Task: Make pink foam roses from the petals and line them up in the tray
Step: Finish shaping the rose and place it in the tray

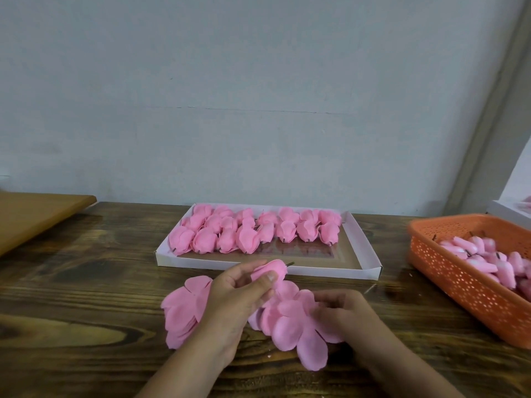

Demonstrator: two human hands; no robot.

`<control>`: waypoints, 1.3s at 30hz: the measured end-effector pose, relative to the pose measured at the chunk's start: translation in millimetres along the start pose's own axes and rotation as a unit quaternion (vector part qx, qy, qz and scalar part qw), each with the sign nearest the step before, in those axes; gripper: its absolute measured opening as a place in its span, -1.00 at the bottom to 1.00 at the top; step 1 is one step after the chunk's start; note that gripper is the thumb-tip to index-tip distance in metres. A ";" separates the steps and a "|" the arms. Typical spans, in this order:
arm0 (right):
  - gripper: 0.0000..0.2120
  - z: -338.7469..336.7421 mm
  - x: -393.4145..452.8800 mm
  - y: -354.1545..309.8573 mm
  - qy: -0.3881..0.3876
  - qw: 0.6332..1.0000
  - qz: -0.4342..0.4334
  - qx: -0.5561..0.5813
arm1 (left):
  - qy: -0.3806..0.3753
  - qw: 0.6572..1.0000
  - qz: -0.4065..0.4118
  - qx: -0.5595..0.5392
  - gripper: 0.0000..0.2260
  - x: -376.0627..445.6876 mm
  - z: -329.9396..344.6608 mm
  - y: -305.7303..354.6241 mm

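The left hand (241, 294) is pinching a pink foam rose bud (270, 270) between thumb and fingers, its dark stem pointing away toward the tray. Beside it, the right hand (342, 311) is resting on a pile of loose petals (290, 326), fingers curled into them; whether it is gripping one I cannot tell. A second petal stack (181, 311) is lying just left of the left hand. Just beyond both hands the white tray (365, 254) is holding rows of finished roses (253, 229) at its far side, its near strip showing open room. Far right, an orange basket (465, 285) of buds is sitting near the bench (86, 282) edge.
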State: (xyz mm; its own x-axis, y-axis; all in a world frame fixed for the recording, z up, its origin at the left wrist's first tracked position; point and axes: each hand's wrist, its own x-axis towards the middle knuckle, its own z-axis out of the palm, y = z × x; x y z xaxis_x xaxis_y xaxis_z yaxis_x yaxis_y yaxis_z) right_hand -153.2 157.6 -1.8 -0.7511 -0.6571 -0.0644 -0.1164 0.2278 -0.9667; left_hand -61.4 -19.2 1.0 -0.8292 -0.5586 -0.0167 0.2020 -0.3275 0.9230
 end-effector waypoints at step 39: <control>-0.78 -17.6 11.8 10.0 0.062 0.978 0.061 0.189 | -0.066 0.967 0.093 0.227 -0.67 -9.2 7.1 -6.9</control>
State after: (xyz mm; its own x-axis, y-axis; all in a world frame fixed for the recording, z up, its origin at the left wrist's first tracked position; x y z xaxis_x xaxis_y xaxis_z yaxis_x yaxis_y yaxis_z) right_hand -174.7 164.8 -7.9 -0.8200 -0.5443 -0.1772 0.2099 0.0022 -0.9777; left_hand -58.9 -6.4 -2.5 -0.8653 -0.4646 0.1879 0.1301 0.1540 0.9795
